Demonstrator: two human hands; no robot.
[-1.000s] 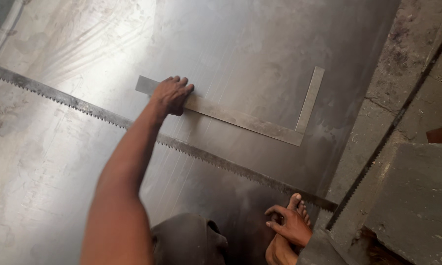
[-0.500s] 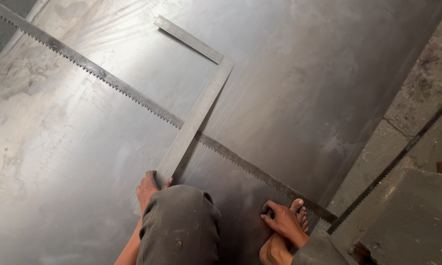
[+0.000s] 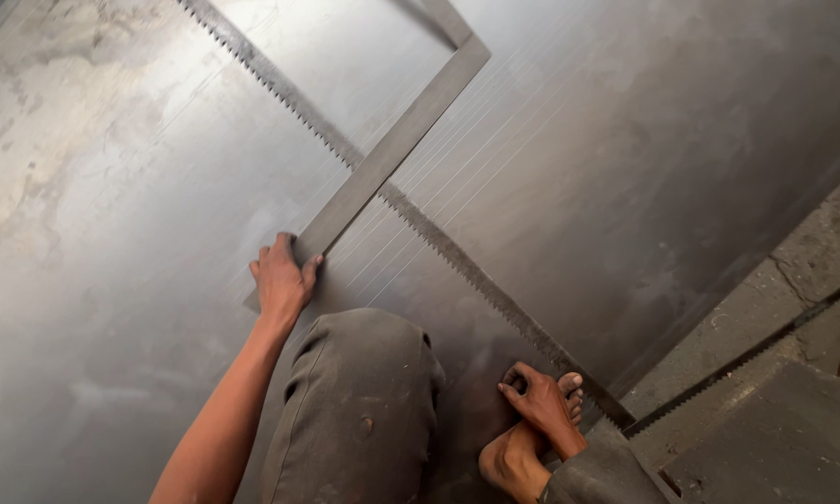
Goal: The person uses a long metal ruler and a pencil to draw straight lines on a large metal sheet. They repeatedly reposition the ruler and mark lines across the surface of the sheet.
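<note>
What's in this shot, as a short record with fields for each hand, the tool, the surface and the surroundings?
left hand: left hand presses flat on the near end of the square
right hand: right hand rests on the foot, holding nothing that can be seen
tool: flat L-shaped metal square, long arm running up and right, corner near the top edge
surface: metal sheet, scuffed, with thin scribed lines beside the square
seam: toothed edge runs diagonally, passing under the square
surroundings: concrete floor at right; bent knee in grey cloth
</note>
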